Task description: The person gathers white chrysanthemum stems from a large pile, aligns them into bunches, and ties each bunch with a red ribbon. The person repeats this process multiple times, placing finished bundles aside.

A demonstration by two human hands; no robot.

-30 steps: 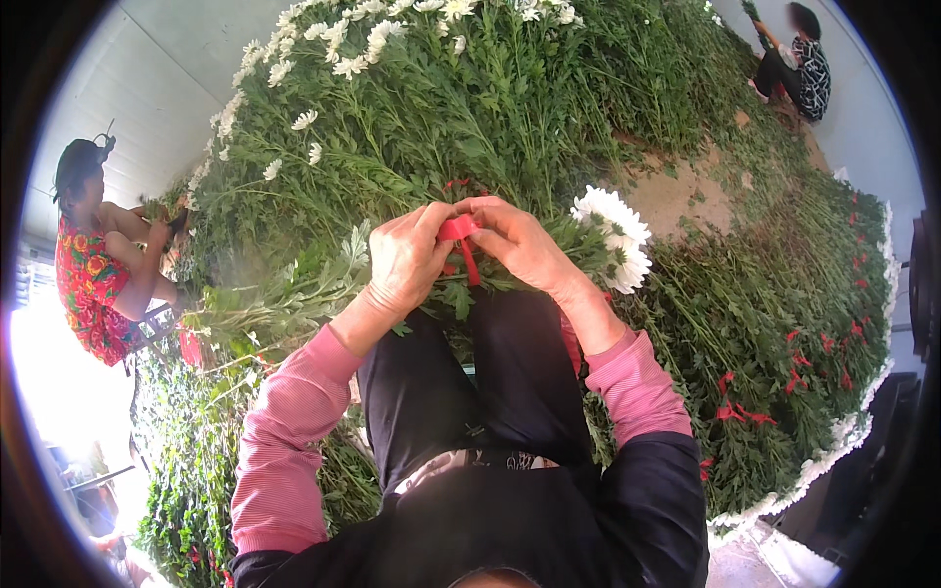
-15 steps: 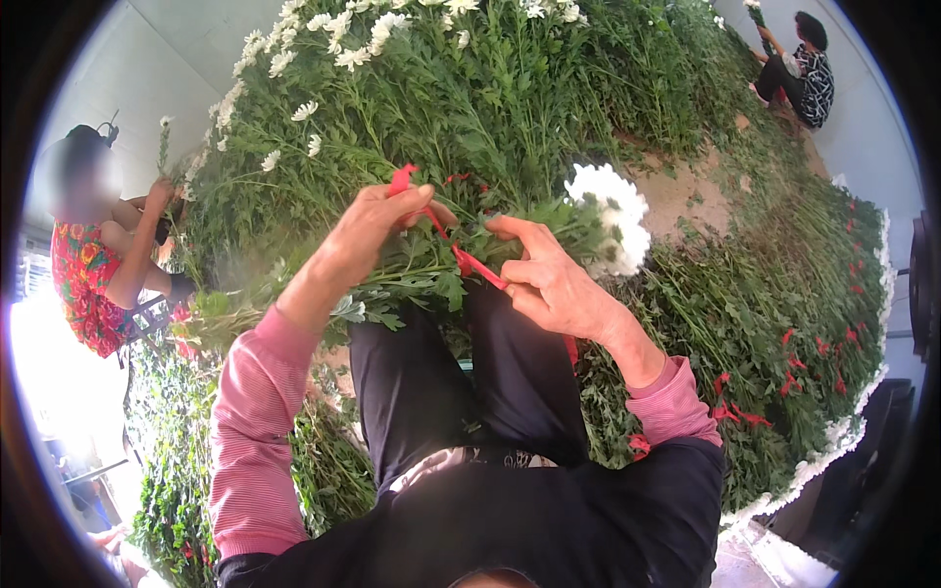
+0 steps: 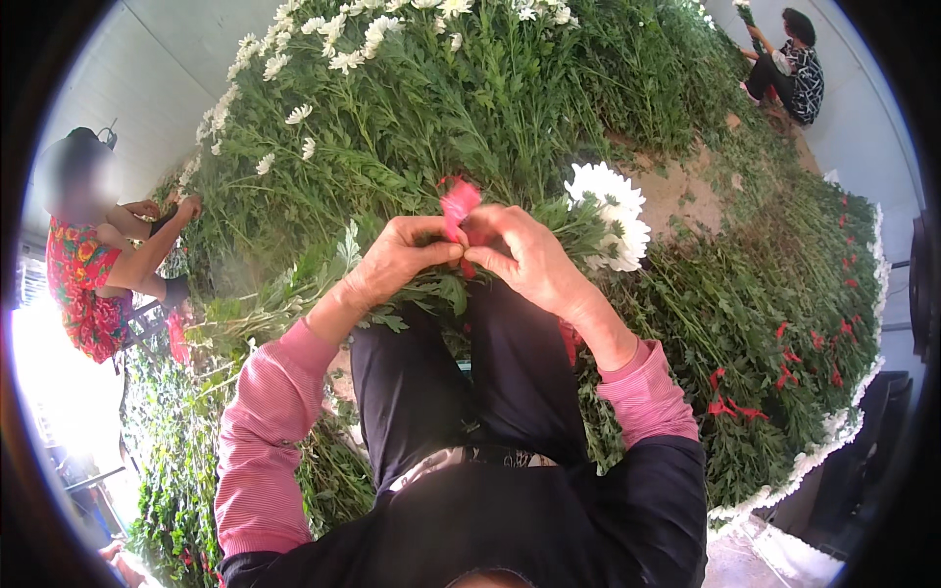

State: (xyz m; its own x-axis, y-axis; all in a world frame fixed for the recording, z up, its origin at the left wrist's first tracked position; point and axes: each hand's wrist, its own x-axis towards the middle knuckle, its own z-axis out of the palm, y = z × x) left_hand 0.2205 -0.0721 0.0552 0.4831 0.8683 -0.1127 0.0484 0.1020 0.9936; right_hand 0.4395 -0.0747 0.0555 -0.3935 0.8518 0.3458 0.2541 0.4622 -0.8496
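Note:
Across my lap lies a bunch of white chrysanthemums [image 3: 610, 218], flower heads to the right, leafy stems to the left. A red ribbon [image 3: 459, 201] is around its middle, with a loose part standing up, blurred. My left hand [image 3: 407, 257] pinches the ribbon between thumb and fingers. My right hand [image 3: 524, 257] meets it from the other side, thumb and fingertips closed on the same ribbon. The fingertips of both hands nearly touch over the stems. Part of the ribbon around the stems is hidden by my fingers.
Large heaps of cut chrysanthemums [image 3: 510, 108] lie ahead. Bunches tied with red ribbon [image 3: 745, 407] are stacked at my right, white heads outward. A person in a floral shirt [image 3: 88, 265] sits at left; another person [image 3: 799, 73] sits far right. Bare brown ground [image 3: 676, 186] shows between heaps.
My hands have come together over the bunch; earlier they were apart, drawing the ribbon between them. The person at left has lowered the flower stem they held up.

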